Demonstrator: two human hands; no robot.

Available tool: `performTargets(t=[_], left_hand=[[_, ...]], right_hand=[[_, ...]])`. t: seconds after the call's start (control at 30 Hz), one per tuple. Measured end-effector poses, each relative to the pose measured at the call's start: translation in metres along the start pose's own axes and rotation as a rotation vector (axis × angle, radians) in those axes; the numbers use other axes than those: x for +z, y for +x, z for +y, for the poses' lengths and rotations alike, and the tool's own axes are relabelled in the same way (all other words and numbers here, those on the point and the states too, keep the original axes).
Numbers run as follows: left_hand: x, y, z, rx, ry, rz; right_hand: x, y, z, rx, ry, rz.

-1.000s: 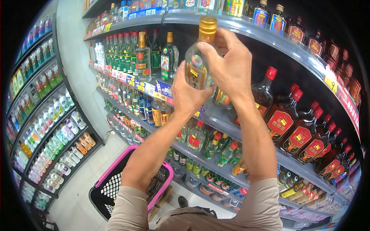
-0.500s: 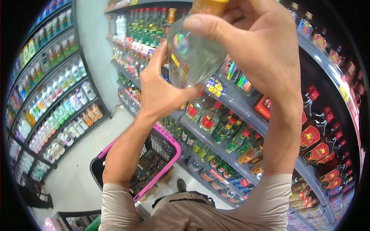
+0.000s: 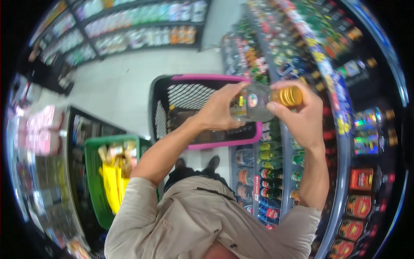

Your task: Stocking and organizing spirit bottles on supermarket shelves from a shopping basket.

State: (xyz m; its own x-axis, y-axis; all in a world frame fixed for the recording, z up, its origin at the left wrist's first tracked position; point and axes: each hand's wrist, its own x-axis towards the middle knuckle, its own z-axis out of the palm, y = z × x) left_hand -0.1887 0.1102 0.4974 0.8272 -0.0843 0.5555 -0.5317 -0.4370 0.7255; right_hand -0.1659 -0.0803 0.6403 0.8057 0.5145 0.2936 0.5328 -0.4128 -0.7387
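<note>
A clear glass liquor bottle (image 3: 260, 102) with a gold cap lies sideways between my two hands, held above the right end of a shopping basket. My left hand (image 3: 221, 108) grips its base, thumb on one side and fingers on the other. At the neck, just below the cap, my right hand (image 3: 299, 113) is closed round the glass. The black basket with a pink rim (image 3: 202, 78) sits in front of me, and dark things inside it are partly hidden by my left forearm.
Shelves of bottles (image 3: 269, 166) rise close on my right, behind a price-tag rail (image 3: 338, 101). To the left stands a green basket (image 3: 95, 172) holding yellow packages (image 3: 113, 181). A shelf of bottled goods (image 3: 142, 36) lines the far wall, beyond pale floor tiles (image 3: 116, 88).
Both hands have brought the bottle down from in front of the upper shelves to above the black basket. It has turned from upright to sideways. My view has swung left and downward.
</note>
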Motion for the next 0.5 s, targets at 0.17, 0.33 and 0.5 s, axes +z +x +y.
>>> performTargets(t=[0.17, 0.33, 0.5], left_hand=[[-0.010, -0.062, -0.051, -0.151, -0.012, -0.014], [0.002, -0.112, -0.100, -0.244, -0.006, 0.111], [0.048, -0.150, -0.120, -0.970, -0.053, 0.463]], right_hand=[[0.067, 0.009, 0.043, -0.101, -0.018, -0.171], [0.130, 0.014, 0.087, 0.098, 0.057, -0.240], [0.196, 0.022, 0.133, -0.056, 0.004, -0.210]])
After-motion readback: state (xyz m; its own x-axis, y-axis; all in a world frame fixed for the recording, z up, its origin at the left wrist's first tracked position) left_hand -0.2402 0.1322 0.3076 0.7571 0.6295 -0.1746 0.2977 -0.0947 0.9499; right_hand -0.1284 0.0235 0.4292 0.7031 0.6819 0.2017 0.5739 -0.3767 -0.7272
